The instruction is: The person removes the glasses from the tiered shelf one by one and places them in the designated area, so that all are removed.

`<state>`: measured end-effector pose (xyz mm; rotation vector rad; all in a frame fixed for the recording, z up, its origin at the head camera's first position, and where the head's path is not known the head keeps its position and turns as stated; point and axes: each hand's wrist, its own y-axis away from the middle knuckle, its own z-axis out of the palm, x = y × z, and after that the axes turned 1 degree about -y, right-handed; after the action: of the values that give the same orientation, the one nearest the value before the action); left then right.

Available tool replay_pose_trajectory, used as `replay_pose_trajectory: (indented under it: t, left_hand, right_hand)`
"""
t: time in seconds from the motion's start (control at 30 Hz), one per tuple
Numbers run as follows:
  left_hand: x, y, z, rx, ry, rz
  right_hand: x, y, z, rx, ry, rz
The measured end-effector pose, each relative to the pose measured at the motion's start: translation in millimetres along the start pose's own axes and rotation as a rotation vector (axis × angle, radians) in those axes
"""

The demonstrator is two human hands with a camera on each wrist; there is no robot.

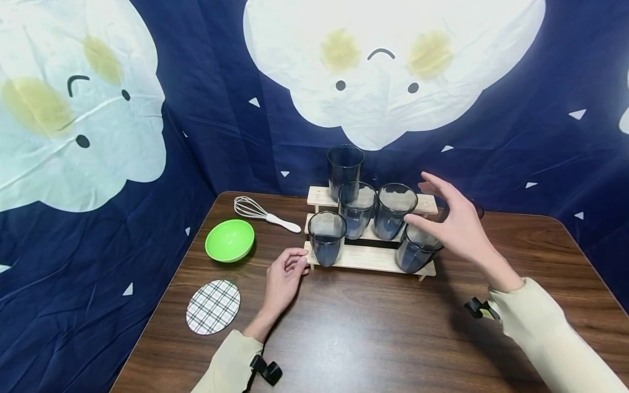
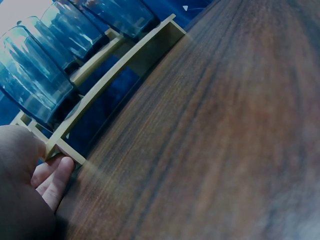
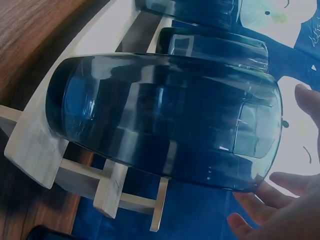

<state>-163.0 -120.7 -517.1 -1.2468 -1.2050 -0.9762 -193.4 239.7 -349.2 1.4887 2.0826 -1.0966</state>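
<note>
A three-step light wooden rack (image 1: 366, 257) carries several tinted clear glasses. My left hand (image 1: 285, 278) holds the rack's left front end; in the left wrist view its fingers (image 2: 57, 180) lie under the step by the end leg. Close to them stands the front-left glass (image 1: 326, 240). My right hand (image 1: 457, 221) is at the front-right glass (image 1: 415, 254), thumb and fingers spread apart near its rim. The right wrist view shows this glass (image 3: 165, 120) standing on the front step, with fingertips (image 3: 245, 200) beside the rim. Two glasses stand on the middle step and one glass (image 1: 345, 169) on the top step.
Left of the rack lie a white whisk (image 1: 267, 214), a green bowl (image 1: 230, 240) and a checked round coaster (image 1: 213, 307) on the brown wooden table (image 1: 354, 327). A dark rim (image 1: 478, 207) shows partly behind my right hand. A blue cloth with clouds hangs behind.
</note>
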Motion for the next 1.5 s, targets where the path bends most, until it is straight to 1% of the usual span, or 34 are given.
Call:
replay_pose_trajectory:
  t: [0.37,0.67,0.93,1.1,1.5]
  left_hand:
    - [0.1,-0.6,-0.3,0.001,0.014,0.001]
    - [-0.5,-0.6,-0.7,-0.005,0.013,0.002]
    - [-0.5,-0.5,-0.8,-0.002,0.007,0.002]
    - [-1.1,-1.3,-0.5,-0.005,0.012,-0.001]
    - [-0.8,-0.7,-0.4,-0.004,0.019,-0.004]
  right_hand:
    - [-6,-10.0,10,-0.099,0.002,0.030]
    - [-9,-16.5,15,-0.145,0.072,0.038]
    - [-5,-20.4,19,-0.150,0.091,0.024]
    - [-5,-21.4,19,-0.148,0.101,0.040]
    - [-8,-23.0,20,-0.118,0.105,0.040]
